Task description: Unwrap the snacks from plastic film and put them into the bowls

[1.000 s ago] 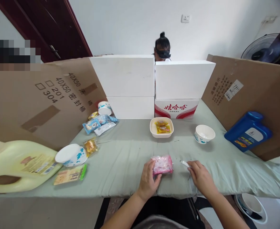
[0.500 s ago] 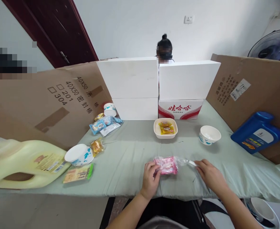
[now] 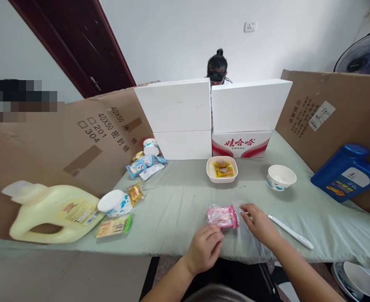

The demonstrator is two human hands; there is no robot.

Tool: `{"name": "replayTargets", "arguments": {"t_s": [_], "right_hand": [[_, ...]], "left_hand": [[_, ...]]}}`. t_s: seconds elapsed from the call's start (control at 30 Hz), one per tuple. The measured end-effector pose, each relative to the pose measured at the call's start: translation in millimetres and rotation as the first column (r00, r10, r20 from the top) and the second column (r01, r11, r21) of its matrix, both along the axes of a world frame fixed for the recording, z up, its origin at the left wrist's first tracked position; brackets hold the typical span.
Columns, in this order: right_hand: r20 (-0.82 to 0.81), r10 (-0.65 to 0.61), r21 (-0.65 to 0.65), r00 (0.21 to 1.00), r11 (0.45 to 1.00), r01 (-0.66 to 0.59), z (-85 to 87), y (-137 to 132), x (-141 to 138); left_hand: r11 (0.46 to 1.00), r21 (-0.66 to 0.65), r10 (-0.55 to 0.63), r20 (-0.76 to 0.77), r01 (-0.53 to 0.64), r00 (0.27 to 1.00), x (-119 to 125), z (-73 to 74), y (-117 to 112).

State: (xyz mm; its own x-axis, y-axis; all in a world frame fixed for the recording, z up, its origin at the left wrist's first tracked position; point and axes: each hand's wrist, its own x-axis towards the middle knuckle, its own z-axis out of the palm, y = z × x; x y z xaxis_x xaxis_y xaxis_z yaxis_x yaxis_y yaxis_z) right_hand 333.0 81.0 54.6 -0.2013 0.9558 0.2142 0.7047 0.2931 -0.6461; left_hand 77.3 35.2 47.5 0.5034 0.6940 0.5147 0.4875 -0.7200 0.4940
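Note:
A pink snack packet [image 3: 222,216] lies on the cloth in front of me, inside a clear plastic bag [image 3: 239,208] whose loose part stretches to the right. My right hand [image 3: 261,224] has its fingertips closed on the loose plastic at the packet's right. Just below the packet's near left corner is my left hand [image 3: 204,247], fingers loosely bent and thumb apart, with nothing visible in it. To the right of my right hand, a white-handled knife [image 3: 292,233] rests on the cloth, angled toward the table's near edge.
Beyond the packet stand a cream tray [image 3: 221,179] with yellow packets and a white bowl [image 3: 281,178]. A pale yellow jug [image 3: 55,214], a tipped bowl [image 3: 114,203] and snack packets [image 3: 136,169] are at left. White boxes [image 3: 181,144] and a blue bottle [image 3: 348,173] border the area.
My right hand has let go of the knife, which now lies on the cloth, and has moved left to the plastic. My left hand has come off the packet toward me.

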Motion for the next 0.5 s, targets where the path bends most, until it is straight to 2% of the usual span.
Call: {"name": "replayTargets", "arguments": {"t_s": [0.03, 0.07, 0.13, 0.2, 0.23, 0.3, 0.37, 0.43, 0.47, 0.5], "right_hand": [[-0.021, -0.017, -0.082, 1.0, 0.997, 0.016, -0.5, 5, -9], [-0.032, -0.027, -0.153, 0.999, 0.988, 0.022, -1.5, 9, -15], [-0.033, -0.005, -0.228, 0.999, 0.974, -0.003, -2.6, 11, -21], [-0.034, 0.058, -0.196, 0.998, 0.979, -0.064, 0.6, 3, -23], [-0.038, 0.11, -0.154, 0.993, 0.981, -0.114, 4.4, -4, -23], [-0.039, 0.274, -0.066, 0.961, 0.959, -0.276, 14.9, -20, -22], [-0.022, 0.474, -0.034, 0.88, 0.88, -0.475, 25.1, -36, -20], [-0.009, 0.61, -0.09, 0.793, 0.789, -0.608, 29.7, -47, -17], [-0.008, 0.632, -0.138, 0.775, 0.767, -0.627, 28.9, -50, -15], [-0.01, 0.625, -0.191, 0.78, 0.765, -0.615, 26.3, -51, -13]], "left_hand": [[0.999, 0.011, 0.045, -0.109, -0.044, 0.993, 5, -1.5, 2], [0.988, 0.036, 0.154, -0.178, -0.15, 0.972, 9, -4.1, 6], [0.917, 0.1, 0.398, -0.222, -0.385, 0.89, 9, -9.1, 15], [0.853, 0.143, 0.521, -0.195, -0.501, 0.831, 3, -9.6, 20], [0.851, 0.155, 0.523, -0.168, -0.502, 0.835, 0, -7.2, 20], [0.91, 0.17, 0.4, -0.113, -0.379, 0.91, -2, 1.8, 16], [0.977, 0.162, 0.155, -0.116, -0.136, 0.981, 2, 12.3, 9], [0.993, 0.108, -0.032, -0.183, 0.052, 0.983, 10, 19.2, 5], [0.995, 0.071, -0.055, -0.226, 0.073, 0.973, 14, 20.3, 4], [0.999, 0.037, -0.024, -0.27, 0.035, 0.963, 17, 20.1, 4]]}}
